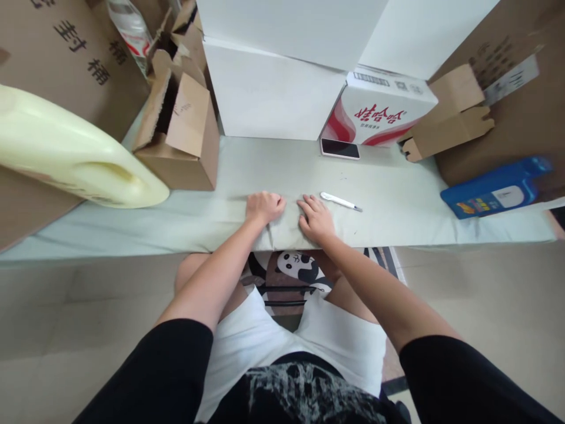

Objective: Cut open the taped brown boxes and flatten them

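Both my hands rest side by side near the front edge of a pale green table (397, 194). My left hand (263, 207) is curled into a loose fist, knuckles down, with nothing visible in it. My right hand (315, 218) lies flat with its fingers bent slightly on the surface. A white utility knife (339, 201) lies just right of my right hand, untouched. A phone (339, 148) lies face up further back, against a red-and-white printed box (382, 109).
A small open brown carton (180, 132) stands at back left, beside a cream plastic jug (66, 153) on its side. Large white boxes (273, 88) line the back. A folded brown carton (454, 112) and a blue container (498, 188) sit at right. A panda-print stool (293, 271) shows under the table.
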The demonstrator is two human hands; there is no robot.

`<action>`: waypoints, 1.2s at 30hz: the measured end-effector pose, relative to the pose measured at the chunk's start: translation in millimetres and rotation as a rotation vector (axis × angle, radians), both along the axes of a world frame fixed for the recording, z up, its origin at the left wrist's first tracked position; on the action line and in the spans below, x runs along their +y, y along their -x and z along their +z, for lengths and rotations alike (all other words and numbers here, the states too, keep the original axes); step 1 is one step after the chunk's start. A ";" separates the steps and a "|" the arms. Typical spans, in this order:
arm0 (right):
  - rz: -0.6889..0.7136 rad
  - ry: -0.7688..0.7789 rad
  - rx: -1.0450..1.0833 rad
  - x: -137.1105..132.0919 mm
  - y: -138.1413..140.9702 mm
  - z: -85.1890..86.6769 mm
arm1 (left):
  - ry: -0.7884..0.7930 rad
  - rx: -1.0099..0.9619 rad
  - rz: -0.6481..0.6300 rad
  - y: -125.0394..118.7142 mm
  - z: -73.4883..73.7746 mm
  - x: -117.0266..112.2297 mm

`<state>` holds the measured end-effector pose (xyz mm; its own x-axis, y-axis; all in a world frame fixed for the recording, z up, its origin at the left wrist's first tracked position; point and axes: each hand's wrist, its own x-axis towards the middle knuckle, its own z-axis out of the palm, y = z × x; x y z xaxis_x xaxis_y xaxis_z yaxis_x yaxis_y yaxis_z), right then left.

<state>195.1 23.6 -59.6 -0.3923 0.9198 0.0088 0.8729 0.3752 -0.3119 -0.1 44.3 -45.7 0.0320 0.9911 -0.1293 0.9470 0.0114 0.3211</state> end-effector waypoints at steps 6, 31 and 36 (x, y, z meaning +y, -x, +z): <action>0.018 -0.031 0.022 -0.3 -3.0 -2.9 | 0.031 0.057 0.008 -5.9 -1.4 -0.7; 0.004 -0.111 0.067 -2.1 -5.2 -13.8 | 0.052 0.148 0.012 -11.6 -0.9 -1.8; 0.003 -0.128 0.075 -2.3 -4.4 -13.9 | 0.024 0.134 0.009 -10.4 -4.0 -1.1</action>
<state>199.6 21.3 -73.5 -0.3890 0.9080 0.1555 0.8479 0.4189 -0.3250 10.3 43.2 -49.7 0.0043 0.9878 -0.1556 0.9811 0.0259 0.1917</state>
